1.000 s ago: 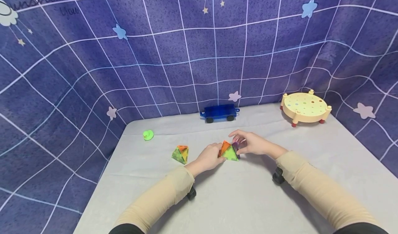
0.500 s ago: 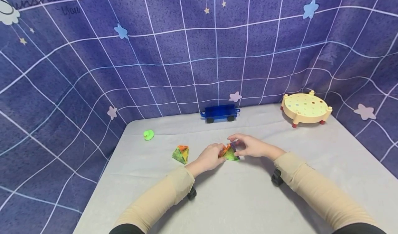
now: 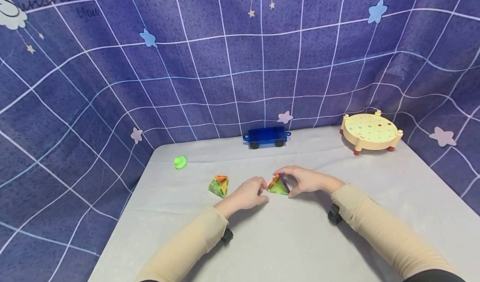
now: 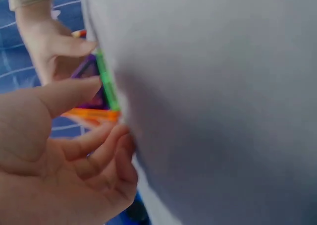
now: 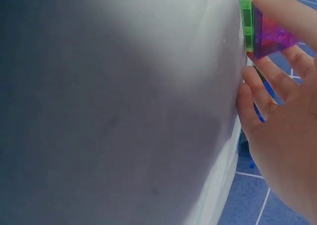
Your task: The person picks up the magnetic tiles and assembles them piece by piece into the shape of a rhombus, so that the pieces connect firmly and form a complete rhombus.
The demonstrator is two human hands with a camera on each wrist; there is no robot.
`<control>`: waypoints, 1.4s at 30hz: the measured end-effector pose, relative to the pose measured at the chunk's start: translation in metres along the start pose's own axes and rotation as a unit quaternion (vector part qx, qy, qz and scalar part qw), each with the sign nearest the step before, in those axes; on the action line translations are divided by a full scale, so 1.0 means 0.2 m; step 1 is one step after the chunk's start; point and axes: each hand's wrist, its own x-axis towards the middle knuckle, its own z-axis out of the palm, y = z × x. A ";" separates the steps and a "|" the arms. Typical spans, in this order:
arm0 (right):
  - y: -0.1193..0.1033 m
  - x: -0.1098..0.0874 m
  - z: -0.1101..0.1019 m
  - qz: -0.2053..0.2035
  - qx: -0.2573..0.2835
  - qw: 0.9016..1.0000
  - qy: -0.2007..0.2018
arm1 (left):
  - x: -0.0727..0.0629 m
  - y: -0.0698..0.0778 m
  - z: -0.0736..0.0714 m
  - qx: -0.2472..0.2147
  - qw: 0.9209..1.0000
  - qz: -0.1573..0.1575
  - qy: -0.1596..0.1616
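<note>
A small pyramid of see-through magnetic tiles sits on the table in front of me, with green, orange and purple sides. My right hand holds it from the right, the thumb low at the near corner and the fingers round the far side. In the right wrist view the purple tile shows between thumb and fingers. Just left of the pyramid is my left hand, its fingers loosely bent with nothing between them. The left wrist view has the orange tile edge beyond those fingertips.
Left of my hands lies a second tile shape in green, orange and yellow. A green toy duck stands farther left. At the back are a blue wheeled wagon and a round cream stand with short legs. Patterned blue cloth hangs behind.
My left hand has let go of the tile pyramid and drawn slightly left. My right hand has closed farther round the pyramid, and its orange side has tilted inward against the purple one.
</note>
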 end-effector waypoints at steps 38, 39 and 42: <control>0.12 -0.16 -0.05 0.039 -0.074 0.995 0.062 | -0.46 -0.72 -0.32 -0.077 0.991 -0.078 0.074; 0.11 -0.16 -0.05 0.040 -0.076 0.994 0.062 | -0.45 -0.73 -0.31 -0.083 0.991 -0.072 0.074; 0.11 -0.15 -0.06 0.044 -0.077 0.994 0.063 | -0.43 -0.73 -0.31 -0.104 0.991 -0.052 0.073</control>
